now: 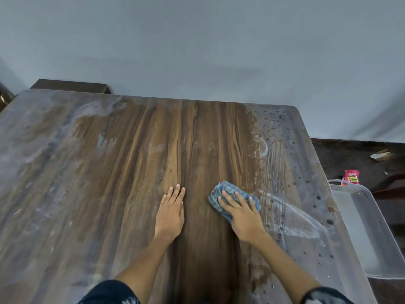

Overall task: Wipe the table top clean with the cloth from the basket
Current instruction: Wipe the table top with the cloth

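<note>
A right hand [243,212] presses a bunched blue cloth [228,194] flat to the desk [109,172], its fingers [225,195] spread straight over it; dust lies just right of them. The left hand [171,211] rests open, fingers straight, beside it. The cloth looks soft and light, best held by its bunched middle. Beyond the basket [361,227], a red packet's [351,176] print is unreadable.
</note>
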{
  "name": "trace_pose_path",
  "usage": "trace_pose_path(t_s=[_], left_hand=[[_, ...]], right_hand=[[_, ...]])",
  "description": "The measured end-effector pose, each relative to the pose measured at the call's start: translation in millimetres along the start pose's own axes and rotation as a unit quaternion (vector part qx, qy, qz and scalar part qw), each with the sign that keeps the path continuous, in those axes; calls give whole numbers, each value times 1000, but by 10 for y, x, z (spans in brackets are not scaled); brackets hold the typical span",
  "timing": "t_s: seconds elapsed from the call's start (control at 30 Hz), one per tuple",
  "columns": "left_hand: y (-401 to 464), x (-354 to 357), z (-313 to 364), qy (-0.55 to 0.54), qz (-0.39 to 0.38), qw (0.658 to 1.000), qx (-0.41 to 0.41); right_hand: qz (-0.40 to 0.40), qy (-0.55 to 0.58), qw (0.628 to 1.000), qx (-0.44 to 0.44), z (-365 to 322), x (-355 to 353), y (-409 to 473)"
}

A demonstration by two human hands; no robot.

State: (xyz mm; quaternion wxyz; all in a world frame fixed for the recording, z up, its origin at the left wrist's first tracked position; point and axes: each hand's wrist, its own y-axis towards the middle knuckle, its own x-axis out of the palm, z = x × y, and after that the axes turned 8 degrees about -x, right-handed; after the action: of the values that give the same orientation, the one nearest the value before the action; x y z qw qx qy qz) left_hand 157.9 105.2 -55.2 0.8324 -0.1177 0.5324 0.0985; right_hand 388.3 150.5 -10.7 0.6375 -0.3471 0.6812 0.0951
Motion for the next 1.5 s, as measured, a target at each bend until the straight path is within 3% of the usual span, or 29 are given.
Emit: trace_pose_path(t_s=[0.1,0.23,0.3,0.47,0.57,0.63,0.7,0.8,0.87,1.03,1.17,1.33,1.43,1.5], left_hand=[[-22,-18,21,-7,0,1000,-2],[-41,-35,11,-15,-4,1000,1],[-58,-40,-3,-13,-6,1000,2],[-142,-43,-36,3,-10,1000,2],[-198,-41,-44,5,-8,1000,-5],[-221,-37,-53,5,-2,1000,-2],[-219,-31,-61,3,4,1000,6],[-213,-23,-73,-4,4,1000,10],[-210,-19,-80,-7,3,1000,11],[-236,-19,-69,-11,3,1000,9],[-371,-28,-82,-14,1,1000,6],[-532,-16,-102,-17,5,1000,4],[-638,-8,-102,-18,2,1000,-7],[-737,11,-101,-18,8,1000,-18]], right_hand=[[20,34,999,27,-257,-38,186],[15,-6,996,-91,-536,340,-198],[24,-9,994,-106,-446,410,-395],[21,-10,1000,-3,-62,147,-120],[20,39,996,75,-134,-2,184],[35,57,994,83,-303,-3,259],[49,31,998,32,-478,107,151],[28,24,993,-111,-609,432,-320],[8,38,990,-133,-498,574,-652],[41,36,998,41,50,349,-600],[41,71,988,131,-132,130,-124],[61,39,997,-27,-699,346,-240],[16,33,989,-144,-781,643,-714],[-2,36,985,-172,-625,771,-1027]])
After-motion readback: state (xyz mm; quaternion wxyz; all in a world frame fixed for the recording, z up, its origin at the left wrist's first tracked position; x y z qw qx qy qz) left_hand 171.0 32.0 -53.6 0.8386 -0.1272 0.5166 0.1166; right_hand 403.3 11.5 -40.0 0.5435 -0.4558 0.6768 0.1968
